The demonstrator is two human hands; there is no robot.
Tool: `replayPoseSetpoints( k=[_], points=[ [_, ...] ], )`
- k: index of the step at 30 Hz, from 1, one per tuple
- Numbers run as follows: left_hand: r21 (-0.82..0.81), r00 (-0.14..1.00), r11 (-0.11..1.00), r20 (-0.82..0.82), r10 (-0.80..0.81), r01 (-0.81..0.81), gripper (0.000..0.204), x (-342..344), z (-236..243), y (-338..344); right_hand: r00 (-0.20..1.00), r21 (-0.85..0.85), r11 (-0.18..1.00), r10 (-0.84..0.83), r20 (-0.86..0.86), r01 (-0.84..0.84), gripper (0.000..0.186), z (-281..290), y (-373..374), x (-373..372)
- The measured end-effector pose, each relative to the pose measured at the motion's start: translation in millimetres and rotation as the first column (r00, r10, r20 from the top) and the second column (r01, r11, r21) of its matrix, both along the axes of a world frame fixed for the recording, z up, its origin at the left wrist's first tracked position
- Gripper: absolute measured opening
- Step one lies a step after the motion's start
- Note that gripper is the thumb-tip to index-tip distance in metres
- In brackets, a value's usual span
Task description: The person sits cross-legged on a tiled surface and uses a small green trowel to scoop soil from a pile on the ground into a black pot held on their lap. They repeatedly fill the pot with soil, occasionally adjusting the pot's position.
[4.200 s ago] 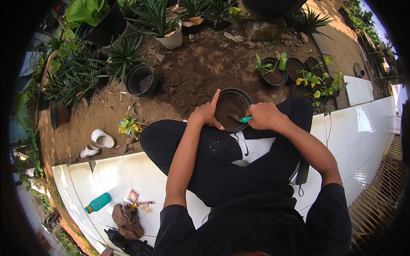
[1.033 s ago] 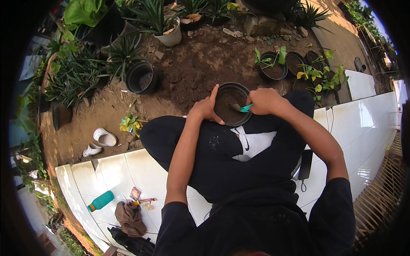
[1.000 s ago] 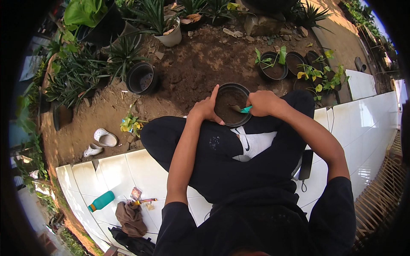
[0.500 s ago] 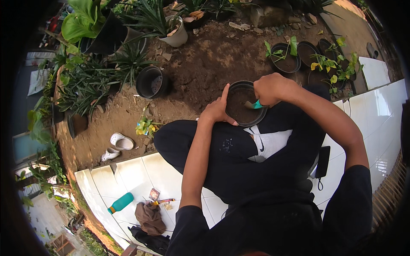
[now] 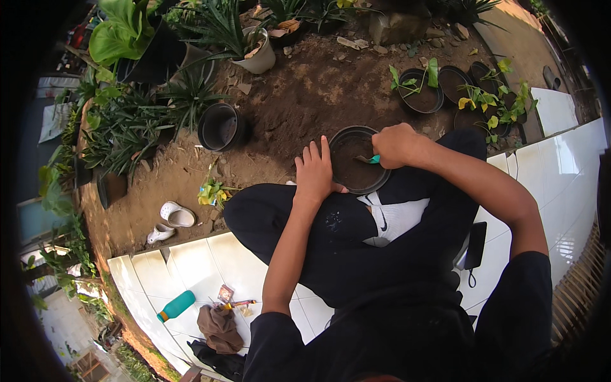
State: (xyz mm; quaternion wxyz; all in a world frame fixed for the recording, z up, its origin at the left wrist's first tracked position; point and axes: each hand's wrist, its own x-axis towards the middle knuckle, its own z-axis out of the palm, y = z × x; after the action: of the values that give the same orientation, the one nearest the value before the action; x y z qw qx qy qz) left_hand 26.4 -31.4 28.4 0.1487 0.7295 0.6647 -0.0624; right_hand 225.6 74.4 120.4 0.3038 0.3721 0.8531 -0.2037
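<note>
A round black plant pot (image 5: 356, 189) with dark soil in it stands in front of my crossed legs. My right hand (image 5: 396, 145) is closed round the teal handle of a small hand trowel (image 5: 374, 158). The trowel's blade reaches into the soil inside the pot, its tip partly hidden. My left hand (image 5: 315, 170) rests against the pot's left side, fingers stretched and spread, with the thumb at the near rim. Loose dark soil (image 5: 286, 130) lies on the ground just beyond that hand.
An empty black pot (image 5: 221, 127) stands to the left. Several potted seedlings (image 5: 421, 92) are grouped at the far right. White clogs (image 5: 177, 214) and a yellow-green plant (image 5: 214, 193) lie at left. On the white tiles are a teal bottle (image 5: 176, 306), a brown cloth (image 5: 219, 329) and a phone (image 5: 475, 246).
My left hand's fingers have lifted and spread wider at the pot's edge. My right hand has shifted slightly left with the trowel, whose blade now points more flatly into the soil.
</note>
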Motion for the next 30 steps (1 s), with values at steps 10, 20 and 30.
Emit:
replayPoseSetpoints(
  k=[10,20,30],
  points=[
    [0.129,0.983,0.986,-0.132,0.127,-0.110,0.083,49,48,-142,0.996,0.017,0.999,-0.027,-0.082,0.028,0.023,-10,-14,23],
    [-0.292,0.225,0.827,0.952,0.205,0.480,0.061,79,155,-162,0.981,0.071,0.994,-0.064,-0.184,0.078,0.028,-18,-21,29],
    [0.547,-0.866,0.684,0.412,0.282,0.483,0.059,139,236,-149,0.971,0.043,0.989,-0.127,-0.204,0.139,0.035,-16,-25,33]
  ],
)
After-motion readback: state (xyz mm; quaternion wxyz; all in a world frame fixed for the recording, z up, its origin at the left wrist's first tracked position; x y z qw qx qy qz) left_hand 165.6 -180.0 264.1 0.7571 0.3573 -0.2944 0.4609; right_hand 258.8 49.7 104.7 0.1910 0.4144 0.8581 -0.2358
